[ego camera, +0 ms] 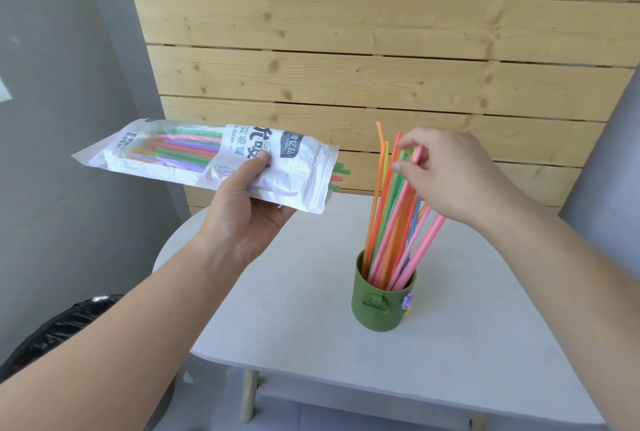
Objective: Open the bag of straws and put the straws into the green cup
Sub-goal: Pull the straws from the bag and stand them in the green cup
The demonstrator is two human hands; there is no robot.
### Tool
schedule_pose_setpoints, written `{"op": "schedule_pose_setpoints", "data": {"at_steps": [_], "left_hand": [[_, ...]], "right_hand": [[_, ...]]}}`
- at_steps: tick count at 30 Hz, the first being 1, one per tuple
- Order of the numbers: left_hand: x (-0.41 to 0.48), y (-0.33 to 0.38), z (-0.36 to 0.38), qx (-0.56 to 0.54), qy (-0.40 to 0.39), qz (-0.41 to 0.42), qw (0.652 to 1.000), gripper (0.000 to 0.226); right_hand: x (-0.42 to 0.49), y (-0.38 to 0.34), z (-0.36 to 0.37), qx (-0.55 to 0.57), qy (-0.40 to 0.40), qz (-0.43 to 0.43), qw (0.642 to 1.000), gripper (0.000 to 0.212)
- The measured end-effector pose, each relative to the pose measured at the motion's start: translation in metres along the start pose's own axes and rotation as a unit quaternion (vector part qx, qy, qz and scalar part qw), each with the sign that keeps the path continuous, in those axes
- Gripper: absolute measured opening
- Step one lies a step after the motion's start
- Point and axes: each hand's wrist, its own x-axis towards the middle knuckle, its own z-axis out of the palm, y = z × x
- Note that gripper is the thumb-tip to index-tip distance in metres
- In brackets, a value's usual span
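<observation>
Left hand [242, 209]: grips the bag [194, 167] from below at about mid-length, thumb pressed on the printed face, fingers under. The bag is held in the air, left of and higher than the cup, lying near-horizontal with its right end a bit lower. That end is open, and two green straw ends [341, 172] stick out of it. More coloured straws show through the clear window at the bag's left part.

Right hand [450, 177]: up at the top of the straws [388, 222] standing in the green cup [377, 306]. Thumb is in front of the bundle and fingers are curled behind it, so it is holding several straws near their upper ends. How firm the hold is can't be told.

Straws: approx. a dozen or more, in orange, pink, green and blue. Lower ends are inside the cup and tops fan out, leaning right – one orange straw stands apart on the left with a bent tip.

Cup: upright on the white table [294, 344], right of centre, with a small charm [408, 300] on its right side.

Surroundings: wood-plank panel [346, 49] behind the table, and a black bin liner [69, 333] at lower left.
</observation>
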Motion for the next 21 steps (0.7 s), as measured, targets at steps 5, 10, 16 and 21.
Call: {"op": "schedule_pose_setpoints", "data": {"at_steps": [5, 10, 16, 21], "left_hand": [[-0.003, 0.001, 0.005, 0.033, -0.003, 0.007, 0.999, 0.016], [-0.005, 0.001, 0.007, 0.065, -0.015, 0.012, 0.998, 0.018], [-0.009, 0.004, 0.021, 0.143, -0.05, 0.034, 0.988, 0.026], [-0.016, 0.007, 0.031, 0.262, -0.095, 0.071, 0.958, 0.024]], "right_hand": [[-0.004, -0.004, -0.005, -0.006, 0.008, -0.019, 1.0, 0.053], [-0.018, -0.018, -0.013, 0.029, 0.145, 0.014, 0.989, 0.033], [-0.045, -0.05, 0.026, 0.455, -0.102, 0.321, 0.824, 0.065], [-0.048, -0.06, 0.045, 0.612, -0.123, 0.396, 0.673, 0.048]]}}
